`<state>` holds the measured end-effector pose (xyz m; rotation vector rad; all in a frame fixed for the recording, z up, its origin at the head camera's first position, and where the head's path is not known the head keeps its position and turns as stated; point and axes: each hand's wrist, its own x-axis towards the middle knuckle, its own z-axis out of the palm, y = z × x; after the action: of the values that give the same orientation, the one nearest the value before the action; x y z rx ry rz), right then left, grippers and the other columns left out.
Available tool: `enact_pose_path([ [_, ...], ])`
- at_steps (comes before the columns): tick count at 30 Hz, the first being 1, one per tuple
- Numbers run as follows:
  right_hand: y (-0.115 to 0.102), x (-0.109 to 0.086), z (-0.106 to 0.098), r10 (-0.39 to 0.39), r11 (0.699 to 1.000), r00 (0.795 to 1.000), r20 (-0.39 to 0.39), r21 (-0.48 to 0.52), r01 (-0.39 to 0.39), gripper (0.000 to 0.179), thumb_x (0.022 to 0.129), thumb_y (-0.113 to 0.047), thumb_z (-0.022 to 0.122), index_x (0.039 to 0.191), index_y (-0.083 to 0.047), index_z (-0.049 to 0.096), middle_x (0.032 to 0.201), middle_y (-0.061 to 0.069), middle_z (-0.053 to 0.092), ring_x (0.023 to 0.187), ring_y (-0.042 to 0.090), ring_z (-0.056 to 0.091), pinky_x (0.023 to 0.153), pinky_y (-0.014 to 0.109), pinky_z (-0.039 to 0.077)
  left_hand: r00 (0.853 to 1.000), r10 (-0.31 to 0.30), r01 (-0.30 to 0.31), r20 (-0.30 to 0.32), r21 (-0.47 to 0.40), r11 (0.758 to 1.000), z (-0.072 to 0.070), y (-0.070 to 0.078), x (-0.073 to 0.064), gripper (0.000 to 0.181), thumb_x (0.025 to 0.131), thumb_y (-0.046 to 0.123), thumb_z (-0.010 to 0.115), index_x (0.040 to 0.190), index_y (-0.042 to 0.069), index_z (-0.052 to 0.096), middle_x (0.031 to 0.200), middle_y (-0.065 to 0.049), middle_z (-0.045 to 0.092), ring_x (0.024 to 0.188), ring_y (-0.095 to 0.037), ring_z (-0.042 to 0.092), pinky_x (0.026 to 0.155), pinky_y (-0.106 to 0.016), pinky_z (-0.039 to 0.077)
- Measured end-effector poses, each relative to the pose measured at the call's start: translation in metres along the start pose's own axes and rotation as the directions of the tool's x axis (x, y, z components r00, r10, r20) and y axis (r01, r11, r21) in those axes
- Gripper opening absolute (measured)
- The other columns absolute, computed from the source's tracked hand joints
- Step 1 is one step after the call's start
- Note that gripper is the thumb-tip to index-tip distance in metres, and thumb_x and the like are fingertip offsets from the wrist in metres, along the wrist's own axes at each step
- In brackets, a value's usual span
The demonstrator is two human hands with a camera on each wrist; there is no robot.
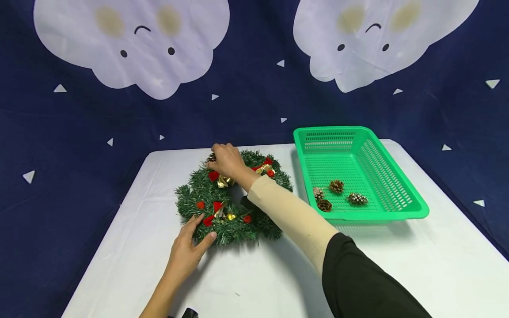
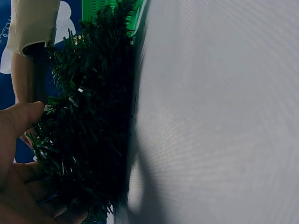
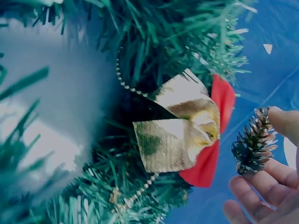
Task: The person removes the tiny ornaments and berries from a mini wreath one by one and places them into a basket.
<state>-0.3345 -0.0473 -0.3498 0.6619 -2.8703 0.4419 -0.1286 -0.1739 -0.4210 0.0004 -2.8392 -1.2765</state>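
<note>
A green tinsel wreath (image 1: pixel 234 234) with red and gold bows lies on the white table. My right hand (image 1: pixel 228 161) is over its far left part and pinches a small brown pine cone (image 3: pixel 254 142) between thumb and fingers. Beside the cone in the right wrist view is a gold bow (image 3: pixel 182 130) with red ribbon behind it. My left hand (image 1: pixel 186 248) rests at the wreath's near left edge, thumb and fingers spread apart. Seen from the left wrist, that hand's fingers (image 2: pixel 32 179) are partly hidden by the dark tinsel.
A green plastic basket (image 1: pixel 401 216) stands on the right of the table, with several pine cones (image 1: pixel 336 186) inside. Behind the table hangs a dark blue cloth (image 1: pixel 254 110) printed with white clouds. My right forearm crosses over the wreath. A small black object (image 1: pixel 190 313) shows at the bottom edge.
</note>
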Motion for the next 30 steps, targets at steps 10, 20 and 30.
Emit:
enact_pose_path([
  [10, -0.003, -0.006, -0.013, 0.007, 0.995, 1.0, 0.018, 0.1, -0.009, 0.053, 0.087, -0.044, 0.064, 0.13, -0.014, 0.055, 0.124, 0.003, 0.063, 0.113, 0.024, 0.057, 0.094, 0.037, 0.048, 1.0, 0.002, -0.002, -0.012, -0.007, 1.0, 0.0, -0.002, 0.0, 0.07, 0.089, 0.05, 0.059, 0.146, 0.016, 0.035, 0.155, -0.022, 0.023, 0.137, -0.048, 0.028, 0.104, -0.068, 0.028],
  [20, 0.004, -0.024, -0.028, 0.077, 0.95, 0.997, 0.03, 0.3, -0.082, 0.055, 0.087, -0.042, 0.064, 0.134, -0.017, 0.051, 0.132, 0.003, 0.056, 0.123, 0.022, 0.051, 0.099, 0.04, 0.046, 1.0, 0.004, -0.004, -0.003, -0.01, 1.0, -0.001, -0.002, 0.0, 0.071, 0.089, 0.05, 0.059, 0.146, 0.016, 0.035, 0.155, -0.021, 0.022, 0.138, -0.048, 0.027, 0.104, -0.069, 0.027],
  [30, 0.014, -0.045, -0.043, 0.092, 0.909, 0.996, -0.005, 0.409, -0.082, 0.054, 0.086, -0.043, 0.065, 0.133, -0.019, 0.052, 0.132, 0.001, 0.058, 0.12, 0.021, 0.052, 0.1, 0.041, 0.044, 1.0, -0.002, 0.002, -0.002, -0.003, 1.0, -0.001, -0.002, -0.001, 0.072, 0.089, 0.049, 0.059, 0.147, 0.016, 0.034, 0.155, -0.021, 0.021, 0.138, -0.049, 0.025, 0.105, -0.07, 0.024],
])
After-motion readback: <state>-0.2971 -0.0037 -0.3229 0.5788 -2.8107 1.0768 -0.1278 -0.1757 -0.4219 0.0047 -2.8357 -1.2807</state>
